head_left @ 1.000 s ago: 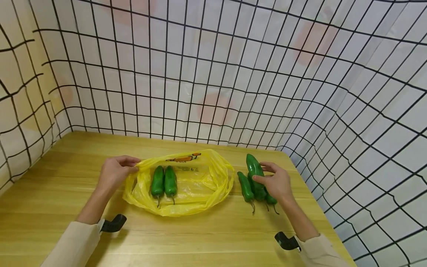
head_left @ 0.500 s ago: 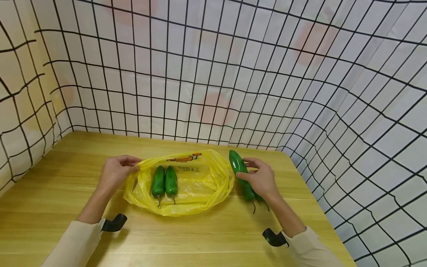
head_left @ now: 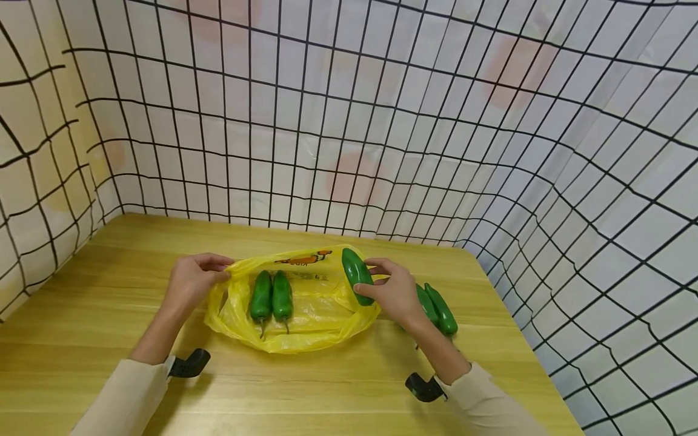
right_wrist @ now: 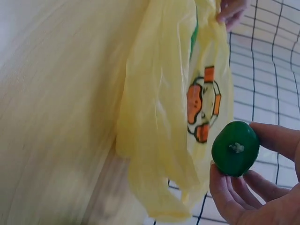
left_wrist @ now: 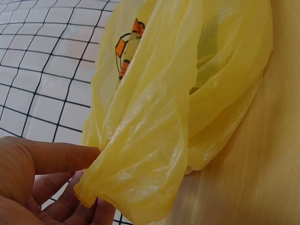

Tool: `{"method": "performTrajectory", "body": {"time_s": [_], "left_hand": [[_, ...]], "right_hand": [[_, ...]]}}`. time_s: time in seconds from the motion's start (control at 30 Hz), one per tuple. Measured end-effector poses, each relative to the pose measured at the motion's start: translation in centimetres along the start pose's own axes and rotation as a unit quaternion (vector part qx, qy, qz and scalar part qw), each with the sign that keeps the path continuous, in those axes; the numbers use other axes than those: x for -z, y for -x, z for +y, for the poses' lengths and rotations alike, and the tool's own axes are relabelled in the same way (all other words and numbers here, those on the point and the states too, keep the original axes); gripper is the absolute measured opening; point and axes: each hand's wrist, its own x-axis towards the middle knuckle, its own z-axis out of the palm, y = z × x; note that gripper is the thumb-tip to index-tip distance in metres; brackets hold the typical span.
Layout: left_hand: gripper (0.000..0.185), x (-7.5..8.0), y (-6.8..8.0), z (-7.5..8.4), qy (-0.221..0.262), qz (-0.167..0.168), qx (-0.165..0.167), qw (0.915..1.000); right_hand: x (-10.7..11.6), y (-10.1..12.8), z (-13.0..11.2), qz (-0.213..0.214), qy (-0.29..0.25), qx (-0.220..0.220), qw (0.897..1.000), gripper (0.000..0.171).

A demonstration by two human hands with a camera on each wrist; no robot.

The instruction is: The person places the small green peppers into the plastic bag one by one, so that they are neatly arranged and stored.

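A yellow plastic bag (head_left: 322, 306) lies open on the wooden table (head_left: 109, 339), with two green peppers (head_left: 271, 297) inside it. My left hand (head_left: 192, 280) pinches the bag's left rim (left_wrist: 136, 154) and holds it up. My right hand (head_left: 388, 289) grips a third green pepper (head_left: 356, 275) over the bag's right edge; the right wrist view shows its stem end (right_wrist: 235, 148) between thumb and fingers. Two more green peppers (head_left: 438, 309) lie on the table just right of that hand.
White sheeting with a black grid (head_left: 382, 121) walls the table at the back, left and right. The table's right edge (head_left: 523, 345) runs close to the loose peppers. Black wrist mounts (head_left: 188, 363) sit by both sleeves.
My right hand lifted one pepper from the pile at the right and carried it leftward to the bag's right edge. The left hand kept its hold on the bag rim.
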Motion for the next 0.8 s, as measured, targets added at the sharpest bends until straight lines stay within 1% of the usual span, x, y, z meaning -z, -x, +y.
{"method": "performTrajectory", "body": {"time_s": [0.33, 0.53, 0.8], "left_hand": [[0.026, 0.0, 0.0, 0.0, -0.003, 0.002, 0.001, 1.0000], [0.026, 0.0, 0.1, 0.0, -0.008, 0.000, -0.003, 1.0000], [0.025, 0.0, 0.1, 0.1, -0.009, 0.000, -0.006, 0.9999]], "right_hand": [[-3.1, 0.0, -0.9, -0.045, -0.005, 0.022, 0.999, 0.051], [-4.8, -0.1, -1.5, -0.065, -0.018, 0.018, 0.998, 0.051], [-7.2, -0.7, -1.4, -0.076, -0.030, 0.018, 0.997, 0.051]]}}
